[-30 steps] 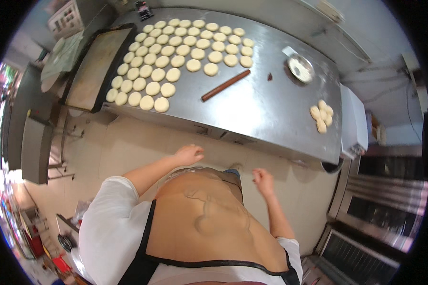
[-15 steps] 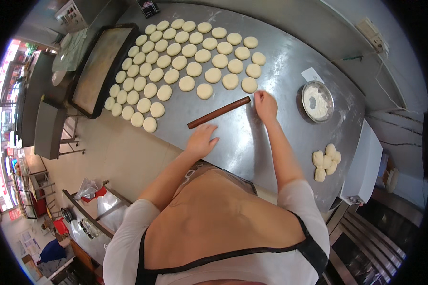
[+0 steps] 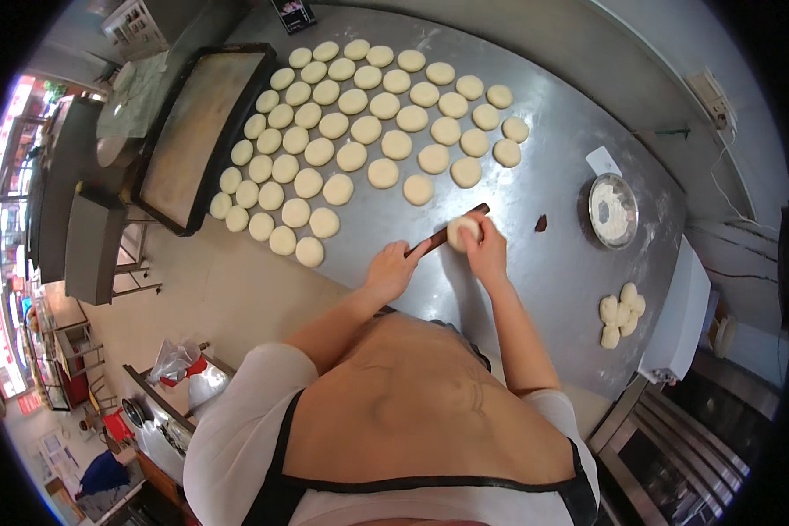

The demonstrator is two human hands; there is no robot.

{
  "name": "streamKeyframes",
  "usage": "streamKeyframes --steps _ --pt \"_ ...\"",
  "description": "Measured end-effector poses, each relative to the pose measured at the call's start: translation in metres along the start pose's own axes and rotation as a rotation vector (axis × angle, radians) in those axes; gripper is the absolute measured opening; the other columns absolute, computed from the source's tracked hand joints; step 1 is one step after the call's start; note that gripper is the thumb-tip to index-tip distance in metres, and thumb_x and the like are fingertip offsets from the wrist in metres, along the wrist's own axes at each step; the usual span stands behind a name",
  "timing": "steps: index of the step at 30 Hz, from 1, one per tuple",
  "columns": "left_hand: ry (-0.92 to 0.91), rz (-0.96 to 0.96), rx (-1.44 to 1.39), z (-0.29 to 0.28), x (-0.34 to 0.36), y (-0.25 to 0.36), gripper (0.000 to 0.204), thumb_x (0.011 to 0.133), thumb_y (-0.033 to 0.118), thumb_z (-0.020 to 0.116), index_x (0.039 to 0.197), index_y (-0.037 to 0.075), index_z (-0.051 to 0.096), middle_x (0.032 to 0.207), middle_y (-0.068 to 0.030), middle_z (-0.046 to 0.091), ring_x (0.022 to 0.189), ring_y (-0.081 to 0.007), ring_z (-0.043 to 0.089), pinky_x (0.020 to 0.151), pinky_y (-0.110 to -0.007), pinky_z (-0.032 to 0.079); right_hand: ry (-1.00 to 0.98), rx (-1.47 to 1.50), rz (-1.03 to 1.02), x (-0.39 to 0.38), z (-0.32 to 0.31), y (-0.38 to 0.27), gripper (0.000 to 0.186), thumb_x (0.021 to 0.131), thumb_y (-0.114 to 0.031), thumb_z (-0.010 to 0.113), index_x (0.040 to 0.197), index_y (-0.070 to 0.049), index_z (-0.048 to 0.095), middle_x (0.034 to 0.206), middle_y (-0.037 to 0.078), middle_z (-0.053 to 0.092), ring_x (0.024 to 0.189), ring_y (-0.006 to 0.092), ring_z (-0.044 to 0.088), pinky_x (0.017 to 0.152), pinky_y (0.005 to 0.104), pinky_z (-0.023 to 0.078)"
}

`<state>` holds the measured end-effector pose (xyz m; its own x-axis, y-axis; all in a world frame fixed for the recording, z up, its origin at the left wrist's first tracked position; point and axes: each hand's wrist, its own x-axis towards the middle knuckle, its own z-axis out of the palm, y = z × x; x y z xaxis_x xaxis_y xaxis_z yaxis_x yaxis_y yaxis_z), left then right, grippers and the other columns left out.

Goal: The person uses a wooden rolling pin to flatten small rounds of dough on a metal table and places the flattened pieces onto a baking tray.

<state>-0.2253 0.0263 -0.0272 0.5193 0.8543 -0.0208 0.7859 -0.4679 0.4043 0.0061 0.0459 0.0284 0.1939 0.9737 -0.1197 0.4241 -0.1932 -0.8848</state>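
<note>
My right hand [image 3: 486, 252] is closed on a pale dough round [image 3: 458, 235], its fingers and thumb at the right side. Beneath and behind that round runs a dark brown wooden rolling pin [image 3: 430, 243], lying slantwise, with its far end showing past the dough. My left hand [image 3: 392, 270] grips the near left end of the pin between thumb and fingers. Many flattened dough rounds [image 3: 385, 107] lie in rows on the steel table [image 3: 548, 289], beyond and left of my hands. A small dark brown piece [image 3: 541, 223] rests to the right of my right hand.
A metal bowl of white flour [image 3: 614, 210] stands at the right, a white card-like scraper [image 3: 601, 161] beside it. Several dough balls [image 3: 621, 316] sit clustered near the right edge. A dark-rimmed baking tray [image 3: 197, 131] is at the far left. A white box [image 3: 675, 316] adjoins the table's right end.
My right hand has taken the dough round at the rows' near right corner and brought it to the pin. My left hand has taken hold of the pin. The dark piece now shows. The view has shifted.
</note>
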Motion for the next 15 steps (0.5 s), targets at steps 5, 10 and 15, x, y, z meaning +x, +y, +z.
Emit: streamKeyframes --steps 5,10,15 --pt "-0.008 0.151 -0.065 -0.003 0.015 -0.031 0.058 0.092 0.013 0.064 0.147 0.027 0.053 0.101 -0.0107 0.058 0.096 -0.0313 0.06 0.078 -0.044 0.053 0.041 -0.507 -0.24 -0.05 0.045 0.043 0.023 0.095 -0.022 0.065 0.104 -0.003 0.074 0.106 0.018 0.07 0.103 0.0371 0.066 0.093 0.0446 0.051" --pt "-0.007 0.194 -0.067 -0.005 0.014 -0.041 0.056 0.091 0.013 0.064 0.144 0.026 0.056 0.099 -0.0104 0.057 0.095 -0.0303 0.06 0.077 -0.043 0.053 0.015 -0.667 -0.234 -0.054 0.085 0.031 0.021 0.095 -0.021 0.063 0.088 -0.003 0.068 0.093 0.017 0.066 0.091 0.0384 0.06 0.084 0.0489 0.049" --pt "0.003 0.108 -0.075 -0.003 -0.001 -0.042 0.058 0.089 0.013 0.066 0.145 0.028 0.056 0.1 -0.0123 0.057 0.093 -0.0329 0.06 0.077 -0.045 0.053 0.026 -0.639 -0.285 -0.055 0.086 0.046 0.021 0.093 -0.026 0.067 0.087 -0.005 0.068 0.092 0.017 0.065 0.089 0.0358 0.061 0.079 0.0469 0.049"
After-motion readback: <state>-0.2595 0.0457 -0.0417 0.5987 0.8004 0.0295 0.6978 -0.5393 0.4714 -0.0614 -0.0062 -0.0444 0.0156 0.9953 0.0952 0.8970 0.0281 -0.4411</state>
